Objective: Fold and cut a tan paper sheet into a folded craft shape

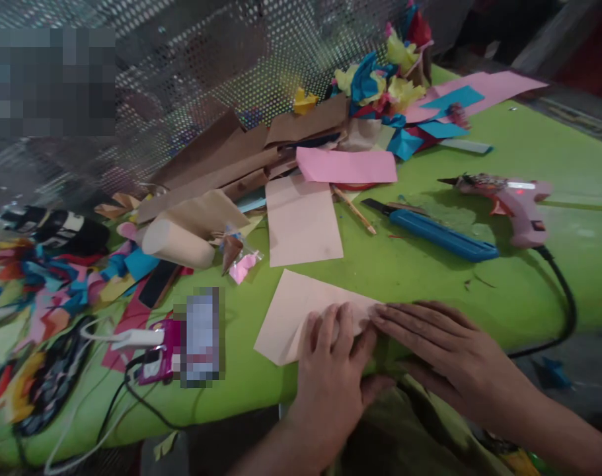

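A pale pink sheet of paper point(291, 304) lies at the table's front edge, with a part folded over on itself. My left hand point(333, 360) rests on it, fingers spread and pressing the fold down. Stretched out flat, the fingers of my right hand point(444, 340) touch the sheet's right corner; that hand's thumb is partly hidden. Just behind lies another pale pink sheet point(304, 225). A blue box cutter point(444, 235) and a pencil point(355, 210) are beyond my right hand. Farther right, a pink hot glue gun point(526, 205) lies on its side with a small red light showing.
Brown paper pieces point(211, 172), a pink strip point(347, 165) and paper flowers point(375, 82) line the back by a perforated panel point(221, 59). Leftward are a paper roll point(176, 243), coloured scraps point(67, 284), a blurred-out phone point(201, 337) and cables. The glue gun's cord point(571, 291) hangs off the front.
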`<state>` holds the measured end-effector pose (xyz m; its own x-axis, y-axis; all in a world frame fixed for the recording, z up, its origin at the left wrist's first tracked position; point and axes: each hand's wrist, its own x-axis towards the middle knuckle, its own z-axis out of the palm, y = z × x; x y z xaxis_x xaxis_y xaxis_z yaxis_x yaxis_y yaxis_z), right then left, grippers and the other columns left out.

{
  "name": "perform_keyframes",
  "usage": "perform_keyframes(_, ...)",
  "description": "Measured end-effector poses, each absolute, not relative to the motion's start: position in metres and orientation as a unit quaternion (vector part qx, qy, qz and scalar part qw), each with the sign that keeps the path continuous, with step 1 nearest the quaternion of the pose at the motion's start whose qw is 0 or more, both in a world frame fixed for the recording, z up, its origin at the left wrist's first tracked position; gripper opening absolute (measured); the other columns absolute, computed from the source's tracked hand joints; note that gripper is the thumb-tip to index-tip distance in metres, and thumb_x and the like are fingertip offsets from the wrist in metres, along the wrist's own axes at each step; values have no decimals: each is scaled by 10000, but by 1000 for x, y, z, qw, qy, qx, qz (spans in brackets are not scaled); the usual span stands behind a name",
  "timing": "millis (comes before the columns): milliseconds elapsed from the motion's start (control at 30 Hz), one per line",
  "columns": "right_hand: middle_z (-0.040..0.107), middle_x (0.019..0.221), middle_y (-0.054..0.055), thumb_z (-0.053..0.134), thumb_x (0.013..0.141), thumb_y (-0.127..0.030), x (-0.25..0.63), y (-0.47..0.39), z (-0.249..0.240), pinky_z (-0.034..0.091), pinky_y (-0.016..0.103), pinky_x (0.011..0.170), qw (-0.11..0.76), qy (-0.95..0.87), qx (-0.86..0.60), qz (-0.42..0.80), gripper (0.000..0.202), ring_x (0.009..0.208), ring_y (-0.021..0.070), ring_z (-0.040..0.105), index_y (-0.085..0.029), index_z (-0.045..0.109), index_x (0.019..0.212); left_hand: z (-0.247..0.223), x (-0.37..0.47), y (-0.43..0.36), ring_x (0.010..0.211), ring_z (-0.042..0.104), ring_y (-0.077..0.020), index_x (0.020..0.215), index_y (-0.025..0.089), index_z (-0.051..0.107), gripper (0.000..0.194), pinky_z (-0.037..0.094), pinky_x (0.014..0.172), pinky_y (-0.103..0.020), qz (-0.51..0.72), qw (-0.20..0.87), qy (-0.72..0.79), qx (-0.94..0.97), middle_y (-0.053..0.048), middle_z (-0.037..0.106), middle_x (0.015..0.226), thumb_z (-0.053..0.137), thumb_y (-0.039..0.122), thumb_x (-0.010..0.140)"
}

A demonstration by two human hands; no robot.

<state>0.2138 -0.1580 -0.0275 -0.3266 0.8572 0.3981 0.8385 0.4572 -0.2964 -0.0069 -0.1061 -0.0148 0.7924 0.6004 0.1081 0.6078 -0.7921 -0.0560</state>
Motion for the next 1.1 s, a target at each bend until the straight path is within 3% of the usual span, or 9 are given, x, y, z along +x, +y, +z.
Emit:
perform_keyframes(233, 674, 1363, 48, 457, 1007, -342, 219, -165, -41, 444, 454, 996, 221, -827, -517, -9, 585, 1139, 248, 692, -242, 336, 1570, -13, -21, -105, 1479, 279, -287, 1571, 247, 299, 720, 256, 1187, -464, -15, -19, -302, -953, -77, 334, 1624, 380, 627, 965)
perform_keyframes(367, 677, 1358, 40, 463, 991, -330, 221, -165, -42, 474, 467, 956, 223, -828, -515, -9, 616, 1095, 279, 713, -290, 306, 1585, -12, -36, -106, 1515, 219, -259, 1574, 231, 288, 727, 235, 1207, -419, -8, -45, -307, -950, -48, 282, 1655, 390, 618, 967)
perform_keyframes(733, 685, 1344, 66, 508, 965, -257, 218, -165, -34, 467, 489, 966, 221, -822, -525, -9, 627, 1118, 307, 702, -294, 342, 1568, -5, -109, -122, 1475, 341, -228, 1560, 207, 316, 657, 268, 1205, -447, 30, 32, -360, -932, -70, 437, 1576, 421, 526, 996)
perform_keyframes(900, 702, 1317, 73, 545, 953, -297, 205, -160, -27, 483, 468, 903, 211, -812, -543, -27, 527, 1096, 310, 698, -289, 481, 1477, -10, -114, -127, 1489, 311, -228, 1560, 195, 315, 666, 254, 1214, -460, 15, 57, -369, -927, -56, 420, 1588, 402, 540, 997)
perform_keyframes(1100, 591, 1463, 71, 521, 970, -372, 194, -162, -37, 401, 462, 1046, 176, -850, -495, -34, 558, 1295, 273, 585, -256, 438, 1509, -13, -116, -123, 1472, 341, -220, 1557, 215, 324, 642, 246, 1216, -468, -11, 49, -364, -930, -68, 463, 1559, 385, 534, 1003)
